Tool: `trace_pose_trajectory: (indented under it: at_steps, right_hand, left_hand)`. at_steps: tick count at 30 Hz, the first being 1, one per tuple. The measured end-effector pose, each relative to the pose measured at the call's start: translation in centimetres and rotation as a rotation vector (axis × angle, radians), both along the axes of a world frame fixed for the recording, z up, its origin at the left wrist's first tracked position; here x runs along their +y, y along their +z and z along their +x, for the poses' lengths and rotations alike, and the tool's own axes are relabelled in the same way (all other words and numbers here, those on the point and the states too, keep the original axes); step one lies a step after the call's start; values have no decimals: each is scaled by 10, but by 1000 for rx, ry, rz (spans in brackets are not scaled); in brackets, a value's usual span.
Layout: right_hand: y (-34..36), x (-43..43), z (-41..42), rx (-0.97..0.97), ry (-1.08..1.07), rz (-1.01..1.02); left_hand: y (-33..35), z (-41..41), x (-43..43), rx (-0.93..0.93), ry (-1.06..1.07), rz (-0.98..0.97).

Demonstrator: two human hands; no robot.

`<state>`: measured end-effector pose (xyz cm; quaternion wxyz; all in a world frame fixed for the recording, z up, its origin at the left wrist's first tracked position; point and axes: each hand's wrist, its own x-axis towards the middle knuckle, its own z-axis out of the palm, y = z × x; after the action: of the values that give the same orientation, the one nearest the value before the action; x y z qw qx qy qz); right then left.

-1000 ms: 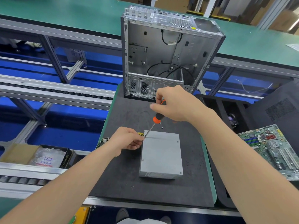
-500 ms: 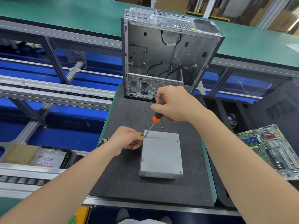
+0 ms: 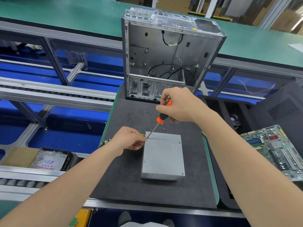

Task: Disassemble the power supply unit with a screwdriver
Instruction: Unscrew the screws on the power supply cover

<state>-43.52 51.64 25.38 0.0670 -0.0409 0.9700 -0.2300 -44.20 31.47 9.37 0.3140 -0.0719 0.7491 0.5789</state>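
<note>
A grey metal power supply unit (image 3: 163,156) lies flat on the dark foam mat (image 3: 124,181). My right hand (image 3: 177,105) grips the orange-and-black handle of a screwdriver (image 3: 161,118), whose shaft slants down to the unit's far left corner. My left hand (image 3: 129,139) rests at that corner, its fingertips pinched around the screwdriver tip. Yellow wires show just behind the left hand. A small loose screw (image 3: 164,129) lies on the mat just beyond the unit.
An open, gutted computer case (image 3: 165,53) stands upright at the mat's far end. A green motherboard (image 3: 278,149) lies to the right, beside a black side panel (image 3: 282,112). A cardboard box with bagged parts (image 3: 44,160) sits at the left on the conveyor rails.
My right hand has turned slightly on the screwdriver handle. The tip stays at the same corner, and my left hand and the unit have not moved.
</note>
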Motion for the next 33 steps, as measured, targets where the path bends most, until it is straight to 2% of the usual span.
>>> trace_pose_trajectory:
  at_steps: [6, 9, 17, 24, 27, 33]
  right_hand:
    - [-3, 6, 4, 16, -54, -60]
    - [-4, 8, 6, 24, -95, -99]
    - [2, 12, 8, 50, -139, -149]
    - [4, 16, 11, 47, -149, -150]
    - [5, 19, 13, 58, -167, -164]
    - [3, 33, 17, 200, -244, -95]
  left_hand:
    - [-7, 5, -3, 34, 5, 28]
    - [-8, 9, -4, 115, 14, 36]
    - [-3, 13, 2, 412, -98, -141]
    - [-3, 14, 9, 549, -74, -140]
    - [-3, 12, 9, 608, -99, -209]
    - [5, -23, 25, 715, -47, -320]
